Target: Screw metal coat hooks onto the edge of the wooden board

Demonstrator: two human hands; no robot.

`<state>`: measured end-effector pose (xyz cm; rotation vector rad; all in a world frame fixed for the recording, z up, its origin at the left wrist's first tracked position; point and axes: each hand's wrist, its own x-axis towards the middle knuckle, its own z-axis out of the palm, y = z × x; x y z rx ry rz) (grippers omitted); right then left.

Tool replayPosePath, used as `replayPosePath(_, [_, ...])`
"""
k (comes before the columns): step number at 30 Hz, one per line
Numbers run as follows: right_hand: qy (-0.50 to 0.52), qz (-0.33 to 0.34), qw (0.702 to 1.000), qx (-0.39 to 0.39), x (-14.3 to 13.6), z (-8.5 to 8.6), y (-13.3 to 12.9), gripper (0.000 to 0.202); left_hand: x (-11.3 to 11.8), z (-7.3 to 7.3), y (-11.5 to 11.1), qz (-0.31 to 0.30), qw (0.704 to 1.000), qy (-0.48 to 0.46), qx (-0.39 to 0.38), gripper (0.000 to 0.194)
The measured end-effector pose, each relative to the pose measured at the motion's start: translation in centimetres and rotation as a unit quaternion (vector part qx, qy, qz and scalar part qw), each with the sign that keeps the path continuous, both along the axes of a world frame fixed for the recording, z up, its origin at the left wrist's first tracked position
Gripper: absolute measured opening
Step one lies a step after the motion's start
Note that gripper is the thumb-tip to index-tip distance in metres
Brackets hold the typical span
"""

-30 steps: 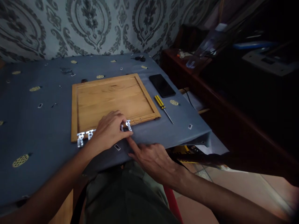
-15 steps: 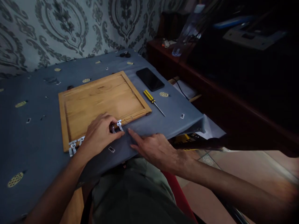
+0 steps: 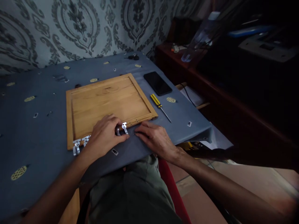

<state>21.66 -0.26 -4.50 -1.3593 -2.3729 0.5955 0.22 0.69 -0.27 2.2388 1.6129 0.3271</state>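
Observation:
A framed wooden panel [image 3: 109, 99] lies on the blue-grey tablecloth [image 3: 30, 127]. My left hand [image 3: 104, 133] rests over its near edge, thumb and fingers closed around a silver metal hinge [image 3: 124, 126] set against that edge. To its right, my right hand [image 3: 155, 137] is in a pinch just off the panel; a tiny thin thing shows at the fingertips, too small to name. More silver hinges [image 3: 76, 147] sit at the panel's near left corner, partly hidden by my left wrist. Small dark holes dot the near edge, right of the held hinge.
A yellow-handled screwdriver [image 3: 161, 107] lies right of the panel, with a black phone [image 3: 157, 83] behind it. Small screws [image 3: 49, 113] are scattered on the left. Dark keys or a similar item [image 3: 133, 57] lie far back. A dark wooden cabinet [image 3: 198, 74] borders the right.
My right hand's extended index finger has drawn in to a pinch near the panel edge. My left hand keeps its hold on the hinge. The whole view has shifted slightly.

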Motion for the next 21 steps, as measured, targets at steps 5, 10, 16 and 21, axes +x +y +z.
replayPosePath(5, [0.041, 0.022, 0.999, 0.013, 0.5, -0.6, 0.2, 0.015, 0.1, 0.1, 0.0, 0.005, 1.000, -0.003, -0.012, 0.022])
replayPosePath(10, [0.055, 0.055, 0.997, 0.012, 0.7, -0.6, 0.7, 0.013, 0.2, 0.4, 0.0, 0.015, 0.999, -0.010, -0.034, 0.022])
replayPosePath(16, [0.148, 0.030, 0.987, -0.055, 0.1, 0.7, 2.0, 0.010, 0.1, 0.0, -0.2, 0.013, 1.000, -0.014, -0.022, 0.020])
replayPosePath(21, [0.170, 0.050, 0.970, -0.166, -1.3, 2.8, 4.1, 0.011, 0.4, 0.4, -0.1, 0.019, 0.999, 0.001, -0.043, 0.019])
